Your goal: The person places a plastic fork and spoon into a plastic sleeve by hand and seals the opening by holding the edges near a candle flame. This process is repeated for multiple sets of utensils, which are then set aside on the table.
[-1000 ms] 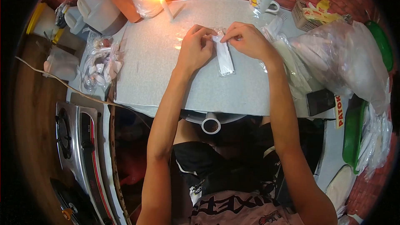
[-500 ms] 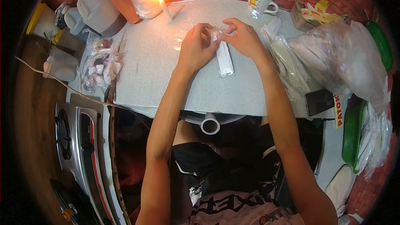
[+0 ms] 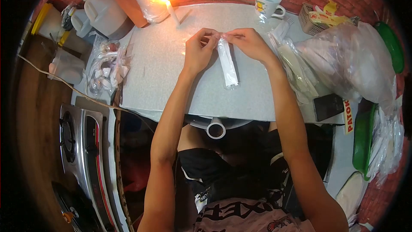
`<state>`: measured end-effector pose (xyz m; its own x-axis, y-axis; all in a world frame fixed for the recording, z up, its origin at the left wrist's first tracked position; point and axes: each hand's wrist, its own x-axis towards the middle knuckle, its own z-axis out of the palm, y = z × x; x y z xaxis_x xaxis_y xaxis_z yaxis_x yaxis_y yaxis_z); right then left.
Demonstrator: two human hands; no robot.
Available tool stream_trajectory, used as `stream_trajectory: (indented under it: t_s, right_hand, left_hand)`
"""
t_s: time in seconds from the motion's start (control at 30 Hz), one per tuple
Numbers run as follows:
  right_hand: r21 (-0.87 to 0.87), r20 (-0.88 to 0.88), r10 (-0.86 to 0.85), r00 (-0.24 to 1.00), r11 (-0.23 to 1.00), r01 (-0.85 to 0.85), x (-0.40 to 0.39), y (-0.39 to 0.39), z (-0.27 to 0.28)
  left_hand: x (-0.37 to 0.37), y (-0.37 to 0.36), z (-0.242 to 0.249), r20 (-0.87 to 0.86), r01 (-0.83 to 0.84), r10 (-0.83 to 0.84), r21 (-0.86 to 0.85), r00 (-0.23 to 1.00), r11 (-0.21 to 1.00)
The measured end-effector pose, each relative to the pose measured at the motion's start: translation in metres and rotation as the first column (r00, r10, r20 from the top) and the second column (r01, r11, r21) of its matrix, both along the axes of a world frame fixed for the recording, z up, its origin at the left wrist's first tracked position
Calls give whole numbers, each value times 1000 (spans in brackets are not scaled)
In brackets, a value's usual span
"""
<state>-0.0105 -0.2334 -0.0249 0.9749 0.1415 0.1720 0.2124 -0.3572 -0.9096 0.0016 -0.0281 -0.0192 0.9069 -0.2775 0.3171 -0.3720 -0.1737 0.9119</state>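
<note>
A narrow clear plastic packet point(image 3: 228, 63) with something white inside hangs down from my fingertips over the grey tabletop point(image 3: 163, 77). My left hand point(image 3: 200, 48) pinches its top end from the left, fingers curled. From the other side my right hand point(image 3: 249, 43) pinches the same end, thumb and fingertips pressed together. The fingertips of both hands nearly meet there, and they hide the packet's upper edge. Beyond my left hand a lit white candle point(image 3: 173, 13) stands upright on the table, its flame bright with glare.
A mug point(image 3: 268, 4) and a small basket point(image 3: 311, 20) stand at the back right. Plastic bags point(image 3: 343, 56) and a black phone point(image 3: 328, 106) lie along the right. Jugs point(image 3: 107, 16) and bagged items point(image 3: 105, 68) line the left, above a gas stove point(image 3: 79, 141).
My fingertips have come together at the packet's top end, my right-hand fingers lowering into a pinch. The packet now shows more of its length and hangs straighter.
</note>
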Motion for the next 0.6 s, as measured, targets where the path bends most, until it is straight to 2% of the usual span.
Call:
stream_trajectory:
  t_s: [0.03,0.1,0.13,0.2,0.3,0.43,0.5,0.6]
  right_hand:
    - [1,3,-2,1000,1000,2,-2,1,4]
    - [192,-40,56,998,980,-47,-10,5,15]
    - [192,-38,53,998,980,-45,-14,7,21]
    - [309,-83,38,996,951,-10,-19,11,30]
    - [336,-103,26,994,942,10,-18,16,30]
    - [306,-92,15,996,952,14,-16,17,30]
    - [370,-104,39,994,929,2,-17,18,29]
    - [361,-93,23,995,932,12,-21,21,30]
  left_hand:
    - [0,-2,0,3,2,-2,1,1000,1000]
    - [1,-6,-2,44,14,-6,-183,999,983]
    - [3,-6,-3,45,17,-9,-182,999,983]
    - [7,-3,-3,-85,38,-61,-249,995,968]
    - [10,5,-4,-174,81,-124,-234,977,969]
    - [9,3,-3,-161,75,-119,-257,980,964]
    - [7,0,-4,-100,56,-90,-297,991,953]
    - [6,1,-2,-139,59,-108,-320,984,946]
